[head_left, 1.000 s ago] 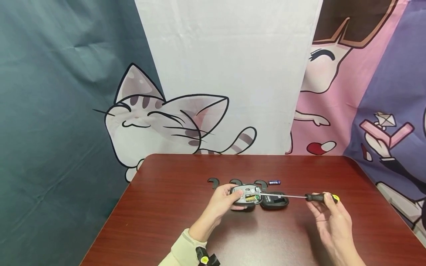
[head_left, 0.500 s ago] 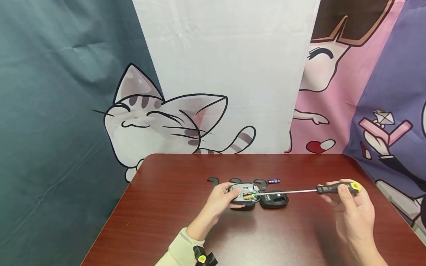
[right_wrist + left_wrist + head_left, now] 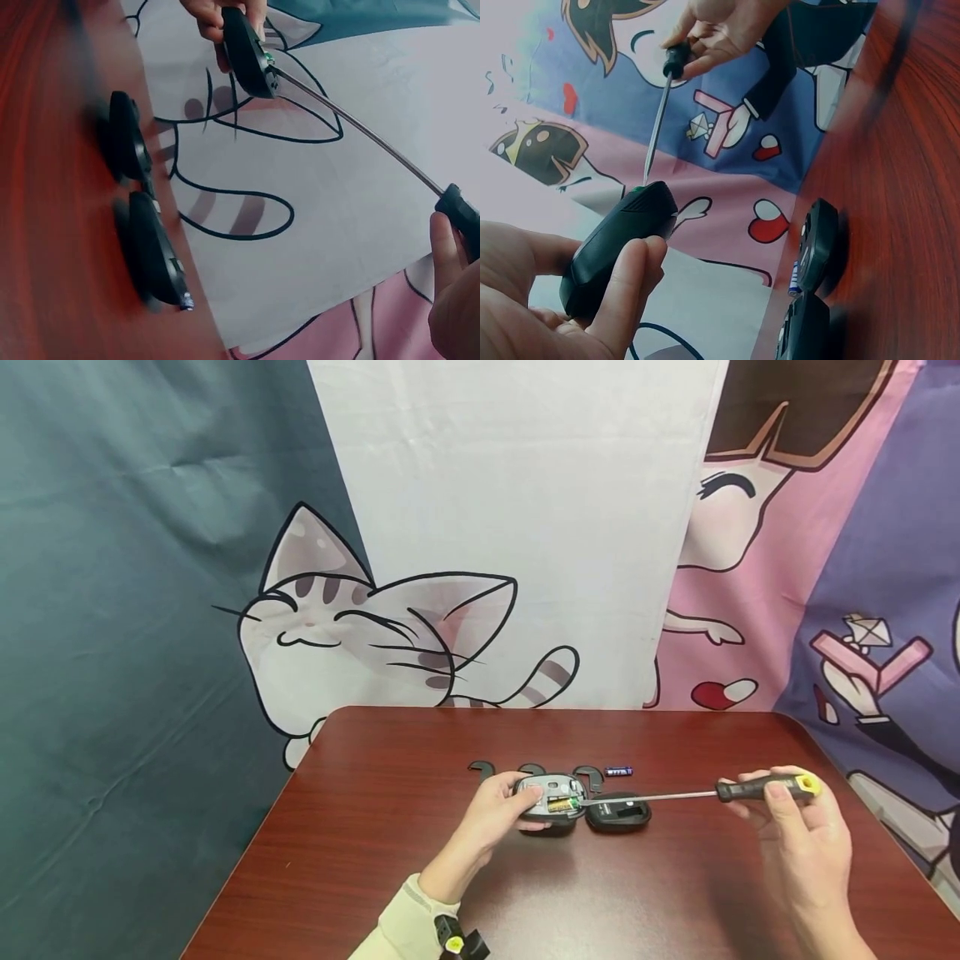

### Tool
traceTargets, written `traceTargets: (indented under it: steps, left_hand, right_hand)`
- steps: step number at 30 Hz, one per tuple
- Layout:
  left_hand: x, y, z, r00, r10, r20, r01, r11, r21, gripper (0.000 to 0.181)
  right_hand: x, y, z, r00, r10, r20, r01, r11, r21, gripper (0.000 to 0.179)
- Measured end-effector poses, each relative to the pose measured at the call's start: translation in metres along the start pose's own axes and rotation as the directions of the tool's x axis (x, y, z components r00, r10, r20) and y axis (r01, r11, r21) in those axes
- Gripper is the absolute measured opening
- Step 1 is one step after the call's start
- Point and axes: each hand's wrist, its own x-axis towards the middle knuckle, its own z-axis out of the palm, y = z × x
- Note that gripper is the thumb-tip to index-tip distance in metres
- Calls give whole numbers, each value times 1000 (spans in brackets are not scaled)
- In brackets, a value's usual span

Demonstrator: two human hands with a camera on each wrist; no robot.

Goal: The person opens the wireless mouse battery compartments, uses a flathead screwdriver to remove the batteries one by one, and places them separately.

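My left hand (image 3: 487,814) holds a black computer mouse (image 3: 556,785) just over the table, grey underside up, with the thumb on top. A gold-and-green battery (image 3: 561,805) lies in the mouse's uncovered compartment. On the right, my right hand (image 3: 810,839) grips the black-and-yellow handle of a long screwdriver (image 3: 678,795). The shaft runs left, and its tip is right at the green end of the battery. From the left wrist view, the black back of the mouse (image 3: 619,247) faces the camera. The right wrist view shows the steel shaft of the screwdriver (image 3: 360,127) reaching the mouse's edge.
A second mouse (image 3: 618,815) lies upside down on the brown table (image 3: 375,852), and another mouse (image 3: 551,830) is mostly hidden under the held one. Behind them are three curved black covers (image 3: 590,775) and a blue battery (image 3: 618,771). A printed cloth (image 3: 525,485) hangs beyond the table.
My right hand has moved right and slightly up with the screwdriver, and its tip has drawn back to the battery's green end. The left hand and mouse have barely moved.
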Motion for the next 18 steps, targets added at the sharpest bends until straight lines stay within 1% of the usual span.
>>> traceTargets:
  steps: [1,3,7,9,13,15,18]
  left_hand:
    - [0,-1,0,1000,-1,2,1,1000,-3,35]
    - [1,-2,0,1000,-5,6,5,1000,-7,35]
    - [0,-3,-1,1000,-9,-7,9,1000,1,35]
    - [0,-3,1,1000,-12,-8,12,1000,3,34]
    - [0,-3,9,999,-23,33,24,1000,-18,33]
    - [0,-2,12,999,-31,43,33,999,-29,33]
    - [0,-2,12,999,-44,27,45,998,-32,32]
  right_hand:
    - [-1,1,-2,1000,2,-1,-2,1000,15,26]
    - [-4,4,-6,1000,7,-16,-7,1000,12,26]
    - [-11,13,-15,997,38,-63,-36,999,32,25]
    - [-15,18,-18,994,67,-82,-61,995,75,24]
    - [-19,26,-19,985,138,-99,-124,983,135,23]
    - [-19,27,-19,983,150,-106,-131,977,170,23]
    - [-16,25,-20,983,140,-118,-111,969,222,23]
